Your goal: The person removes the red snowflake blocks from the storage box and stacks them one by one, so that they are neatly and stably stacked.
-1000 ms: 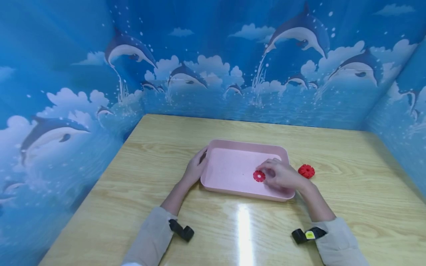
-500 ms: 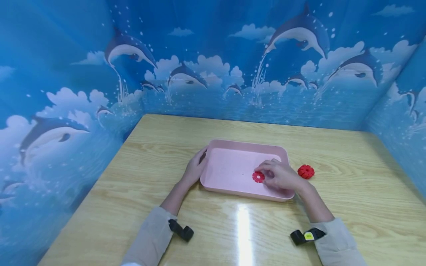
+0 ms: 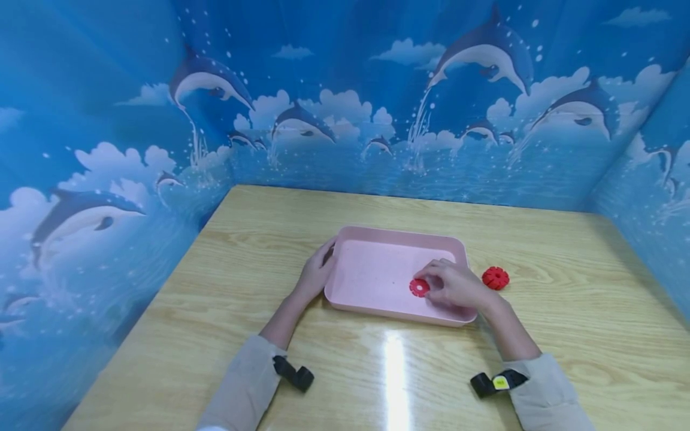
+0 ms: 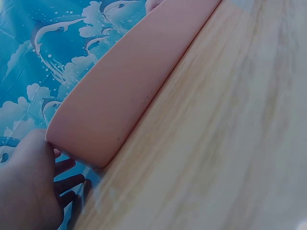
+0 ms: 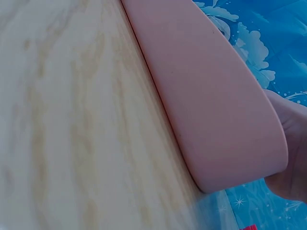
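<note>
Inside the pink tray, my right hand pinches a red notched plastic disc with a hole in its centre. The fingertips are at its upper edge and the thumb is by its right side. In the right wrist view the tray wall covers the fingers and the disc; only the heel of the right hand shows. My left hand rests against the tray's left end. In the left wrist view its spread fingers reach toward the outer wall, and the thumb side meets the rim.
Just right of the tray, a thick red notched piece lies on the wooden table. Blue dolphin-print sheets stand along the back and both sides. Light glares off the table in front of the tray.
The right hand and the red disc have shifted very slightly toward me. The left hand and the tray stay in place.
</note>
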### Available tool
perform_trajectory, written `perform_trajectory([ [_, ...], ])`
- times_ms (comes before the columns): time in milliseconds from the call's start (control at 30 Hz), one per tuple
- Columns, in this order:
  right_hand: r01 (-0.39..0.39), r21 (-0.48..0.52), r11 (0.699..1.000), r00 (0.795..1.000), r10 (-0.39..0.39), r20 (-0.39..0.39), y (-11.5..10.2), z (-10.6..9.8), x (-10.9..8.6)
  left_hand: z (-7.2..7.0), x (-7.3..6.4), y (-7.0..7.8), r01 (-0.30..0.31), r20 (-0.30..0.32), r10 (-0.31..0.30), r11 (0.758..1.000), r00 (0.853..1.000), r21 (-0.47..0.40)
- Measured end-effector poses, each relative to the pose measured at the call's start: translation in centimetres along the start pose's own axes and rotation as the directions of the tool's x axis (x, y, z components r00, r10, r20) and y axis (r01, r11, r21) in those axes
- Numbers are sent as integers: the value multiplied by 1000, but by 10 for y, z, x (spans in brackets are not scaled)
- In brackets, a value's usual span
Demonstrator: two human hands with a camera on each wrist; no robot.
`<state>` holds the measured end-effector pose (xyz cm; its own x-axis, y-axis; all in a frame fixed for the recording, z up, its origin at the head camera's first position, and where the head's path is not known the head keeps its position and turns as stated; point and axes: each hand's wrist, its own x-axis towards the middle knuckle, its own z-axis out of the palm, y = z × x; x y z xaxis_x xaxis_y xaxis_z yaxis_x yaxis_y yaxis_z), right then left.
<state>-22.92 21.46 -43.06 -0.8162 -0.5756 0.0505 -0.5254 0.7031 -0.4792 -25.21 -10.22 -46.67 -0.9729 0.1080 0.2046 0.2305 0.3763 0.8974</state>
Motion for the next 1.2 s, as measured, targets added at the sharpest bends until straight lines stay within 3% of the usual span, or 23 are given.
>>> perform_trajectory([
  [300, -10, 13, 1000, 999, 11, -33, 2, 1, 0, 0, -1, 1, 15, -3, -15, 1000, 1000, 0],
  [667, -34, 171, 985, 998, 42, -44, -1, -6, -2, 1, -1, 1, -7, -2, 7, 1000, 1000, -15],
  [1200, -106, 171, 980, 982, 130, -135, -2, -38, -21, 0, -1, 2, 14, 8, -14, 1000, 1000, -1],
])
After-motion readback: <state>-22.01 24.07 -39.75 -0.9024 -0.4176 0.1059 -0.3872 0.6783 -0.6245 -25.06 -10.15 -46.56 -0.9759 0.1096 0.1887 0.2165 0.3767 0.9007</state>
